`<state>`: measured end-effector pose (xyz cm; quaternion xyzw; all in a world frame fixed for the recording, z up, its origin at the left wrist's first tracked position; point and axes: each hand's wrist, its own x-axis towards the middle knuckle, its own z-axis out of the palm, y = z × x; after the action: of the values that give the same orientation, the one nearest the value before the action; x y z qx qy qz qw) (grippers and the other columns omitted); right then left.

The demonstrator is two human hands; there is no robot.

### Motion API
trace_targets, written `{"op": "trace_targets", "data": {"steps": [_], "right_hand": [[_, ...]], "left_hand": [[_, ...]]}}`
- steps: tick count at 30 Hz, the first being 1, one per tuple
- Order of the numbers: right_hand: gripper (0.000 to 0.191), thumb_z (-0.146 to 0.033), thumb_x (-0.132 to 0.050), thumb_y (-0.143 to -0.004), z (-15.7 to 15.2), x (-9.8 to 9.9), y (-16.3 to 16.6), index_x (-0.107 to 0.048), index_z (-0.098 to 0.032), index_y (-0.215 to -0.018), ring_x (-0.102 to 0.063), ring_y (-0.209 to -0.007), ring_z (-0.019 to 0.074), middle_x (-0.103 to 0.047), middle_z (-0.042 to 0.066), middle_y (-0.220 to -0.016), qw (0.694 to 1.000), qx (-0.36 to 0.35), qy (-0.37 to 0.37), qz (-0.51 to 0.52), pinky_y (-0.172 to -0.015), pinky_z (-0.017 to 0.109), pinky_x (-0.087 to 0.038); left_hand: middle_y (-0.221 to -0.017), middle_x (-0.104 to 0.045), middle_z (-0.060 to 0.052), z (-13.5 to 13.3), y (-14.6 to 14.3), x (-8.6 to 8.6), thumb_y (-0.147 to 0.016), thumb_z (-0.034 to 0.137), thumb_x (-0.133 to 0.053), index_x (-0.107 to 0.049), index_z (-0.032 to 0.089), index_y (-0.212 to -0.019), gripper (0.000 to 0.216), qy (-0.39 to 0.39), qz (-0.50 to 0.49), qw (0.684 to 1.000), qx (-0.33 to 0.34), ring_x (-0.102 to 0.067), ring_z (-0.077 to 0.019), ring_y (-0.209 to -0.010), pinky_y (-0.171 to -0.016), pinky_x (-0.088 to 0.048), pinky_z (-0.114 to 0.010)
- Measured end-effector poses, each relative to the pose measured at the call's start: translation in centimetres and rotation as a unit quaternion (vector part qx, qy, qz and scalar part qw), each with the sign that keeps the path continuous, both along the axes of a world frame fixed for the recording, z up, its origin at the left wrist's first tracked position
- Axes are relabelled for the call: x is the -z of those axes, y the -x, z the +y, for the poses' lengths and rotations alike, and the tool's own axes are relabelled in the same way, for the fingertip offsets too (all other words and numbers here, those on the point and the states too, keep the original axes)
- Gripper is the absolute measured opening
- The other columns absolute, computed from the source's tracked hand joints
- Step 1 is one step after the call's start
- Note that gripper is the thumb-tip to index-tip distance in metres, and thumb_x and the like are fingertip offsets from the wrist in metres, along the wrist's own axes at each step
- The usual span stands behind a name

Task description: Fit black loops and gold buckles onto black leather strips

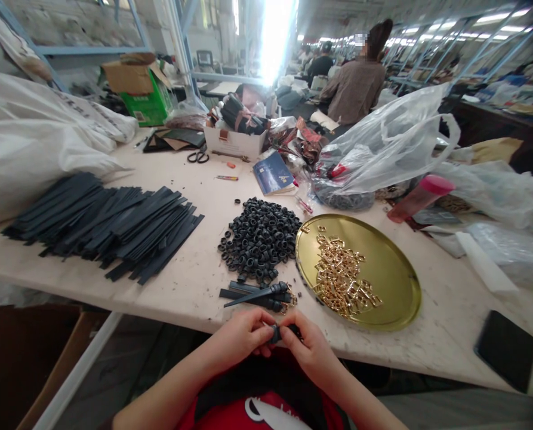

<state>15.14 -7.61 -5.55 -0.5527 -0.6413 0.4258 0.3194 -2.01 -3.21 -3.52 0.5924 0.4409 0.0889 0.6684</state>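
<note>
My left hand (243,334) and my right hand (306,346) meet just below the table's front edge, both pinched on a small black strap piece (277,332) held between the fingertips. Just beyond them on the table lie a few finished black straps (257,295) with gold buckles. Behind those sits a heap of black loops (259,239). A round gold tray (391,263) to the right holds a pile of gold buckles (342,278). A wide spread of black strap strips (105,224) lies to the left.
A black phone (505,349) lies at the right front. A pink bottle (421,197), clear plastic bags (382,146), a blue booklet (273,172), scissors (198,157) and a white box (234,140) crowd the back. A white sack (33,143) is far left. A person (358,83) sits beyond.
</note>
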Motion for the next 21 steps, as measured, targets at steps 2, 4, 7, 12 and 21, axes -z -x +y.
{"op": "trace_targets", "data": {"steps": [2,4,7,12,21], "right_hand": [[0.011,-0.025,-0.042,-0.084,-0.3,0.4,0.2,-0.051,-0.019,-0.080,-0.053,-0.068,0.0144,-0.056,0.001,-0.072,1.000,0.013,-0.014,-0.015,-0.062,0.025,-0.040],[0.010,-0.023,-0.043,-0.083,-0.5,0.8,0.5,-0.051,-0.019,-0.080,-0.053,-0.067,0.0146,-0.057,0.001,-0.072,0.999,0.011,-0.028,-0.029,-0.062,0.025,-0.040],[0.010,-0.022,-0.042,-0.083,-0.5,0.9,0.9,-0.051,-0.019,-0.079,-0.054,-0.066,0.0146,-0.057,0.001,-0.071,0.998,0.013,-0.052,-0.035,-0.060,0.025,-0.040],[0.009,-0.020,-0.042,-0.082,0.2,0.5,1.0,-0.050,-0.019,-0.080,-0.054,-0.066,0.0147,-0.058,0.002,-0.071,0.994,0.029,-0.091,-0.059,-0.061,0.025,-0.040],[0.014,-0.029,-0.040,-0.085,0.6,0.4,1.0,-0.050,-0.020,-0.082,-0.053,-0.064,0.0137,-0.055,0.000,-0.069,0.996,0.061,-0.071,-0.003,-0.058,0.023,-0.041]], "left_hand": [[-0.059,-0.058,0.002,0.1,0.3,-0.1,-0.080,0.032,-0.037,-0.055,0.016,-0.075,0.024,-0.025,0.040,0.997,0.066,-0.052,-0.0090,-0.047,-0.047,-0.038,-0.018],[-0.052,-0.054,0.004,0.2,0.3,-0.1,-0.081,0.032,-0.034,-0.052,0.016,-0.066,0.028,-0.058,0.069,0.991,0.101,-0.047,-0.0078,-0.042,-0.044,-0.034,-0.017],[-0.049,-0.050,0.005,0.3,0.0,-0.2,-0.079,0.028,-0.035,-0.050,0.017,-0.062,0.026,-0.108,0.089,0.985,0.106,-0.044,-0.0072,-0.040,-0.043,-0.032,-0.017],[-0.054,-0.052,0.005,0.9,-0.1,-0.8,-0.077,0.026,-0.037,-0.051,0.018,-0.068,0.019,-0.116,0.075,0.985,0.102,-0.045,-0.0075,-0.041,-0.042,-0.032,-0.016],[-0.053,-0.049,0.005,1.5,0.4,-1.2,-0.078,0.035,-0.041,-0.055,0.015,-0.074,0.024,-0.019,0.039,0.996,0.073,-0.039,-0.0066,-0.040,-0.040,-0.028,-0.016]]}}
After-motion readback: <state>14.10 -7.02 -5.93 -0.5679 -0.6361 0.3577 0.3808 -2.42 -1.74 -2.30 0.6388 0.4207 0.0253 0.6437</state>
